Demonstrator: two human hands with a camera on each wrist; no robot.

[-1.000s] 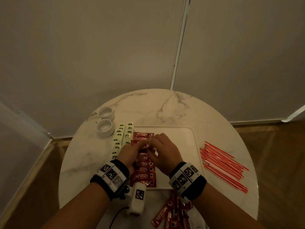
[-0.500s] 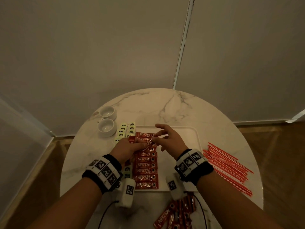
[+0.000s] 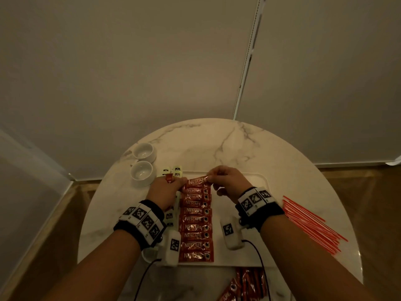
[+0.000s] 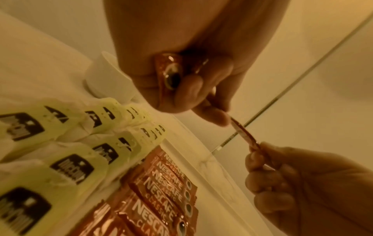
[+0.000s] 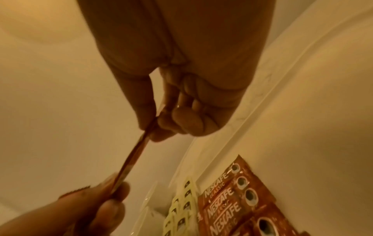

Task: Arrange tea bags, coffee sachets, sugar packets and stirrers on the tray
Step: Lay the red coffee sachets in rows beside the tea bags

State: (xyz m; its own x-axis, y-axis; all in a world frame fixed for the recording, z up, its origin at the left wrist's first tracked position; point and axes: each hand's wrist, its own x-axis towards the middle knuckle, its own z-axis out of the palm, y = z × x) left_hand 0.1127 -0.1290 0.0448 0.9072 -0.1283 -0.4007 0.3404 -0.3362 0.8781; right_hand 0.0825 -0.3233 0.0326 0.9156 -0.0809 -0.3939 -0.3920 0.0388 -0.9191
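Observation:
A red coffee sachet (image 3: pixel 197 181) hangs stretched between both hands just above the far end of the sachet column (image 3: pixel 196 222) on the white tray (image 3: pixel 249 216). My left hand (image 3: pixel 167 187) pinches its left end and keeps a spare sachet (image 4: pixel 169 71) tucked in the palm. My right hand (image 3: pixel 225 181) pinches the right end. In the right wrist view the held sachet (image 5: pixel 137 153) shows edge-on between right hand (image 5: pixel 161 124) and left hand (image 5: pixel 101 199). Pale green tea bags (image 4: pixel 66 162) lie in two rows left of the column. Red stirrers (image 3: pixel 310 224) lie on the table to the right.
Two white cups (image 3: pixel 142 172) stand at the table's far left. A loose heap of sachets (image 3: pixel 245 285) lies on the marble table (image 3: pixel 217 144) near its front edge. The tray's right half is bare. Walls close in behind the round table.
The right hand, spread open half a second ago, now pinches the sachet's right end. Both hands have shifted to the far end of the column with the sachet taut between them.

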